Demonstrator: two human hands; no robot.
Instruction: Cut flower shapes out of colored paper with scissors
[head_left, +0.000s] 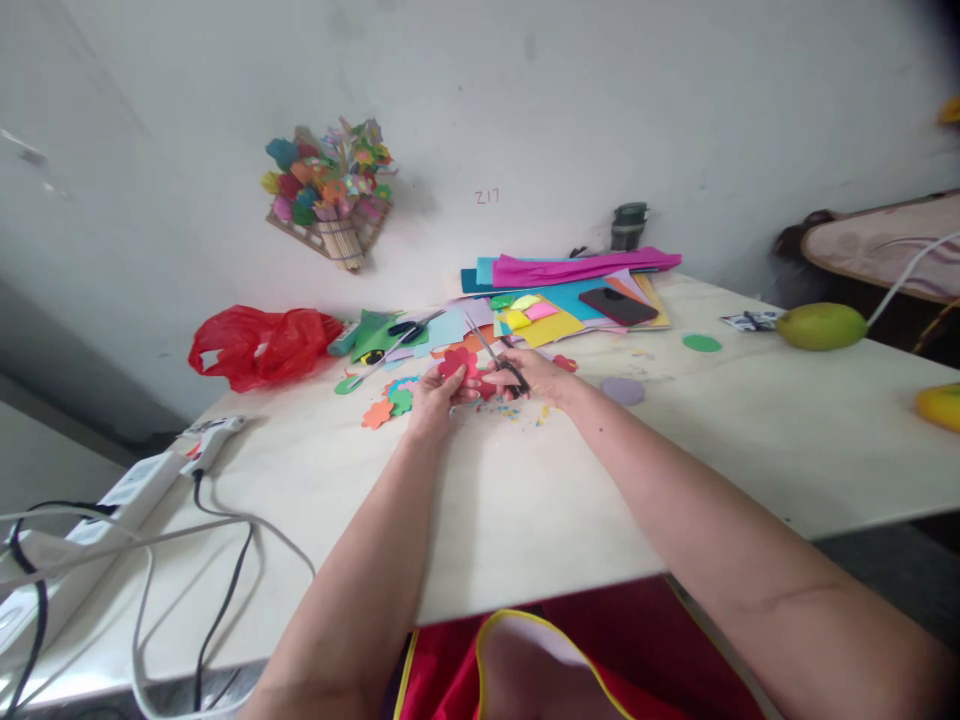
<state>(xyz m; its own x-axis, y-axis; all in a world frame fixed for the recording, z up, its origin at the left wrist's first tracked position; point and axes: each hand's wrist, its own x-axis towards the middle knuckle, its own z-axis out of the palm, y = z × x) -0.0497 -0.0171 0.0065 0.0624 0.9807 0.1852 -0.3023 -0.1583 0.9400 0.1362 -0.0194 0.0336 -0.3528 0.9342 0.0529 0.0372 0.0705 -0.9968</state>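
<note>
My left hand (435, 400) pinches a red flower-shaped paper cutout (458, 364) between thumb and fingers, above the middle of the table. Close beside it, my right hand (536, 375) is closed around the black handles of a pair of scissors (491, 352), whose blades point up and to the left. More red paper shows between the two hands, partly hidden by the fingers. Orange (377, 413) and green flower cutouts (401, 402) lie left of my left hand. Tiny coloured paper scraps (517, 412) are scattered below the hands.
Coloured paper sheets (555, 326) and a dark phone (618, 306) lie behind the hands. A red plastic bag (259, 345) sits back left. A power strip (142, 485) with cables runs along the left edge. A green mango (821, 327) lies right, near a green paper circle (701, 343).
</note>
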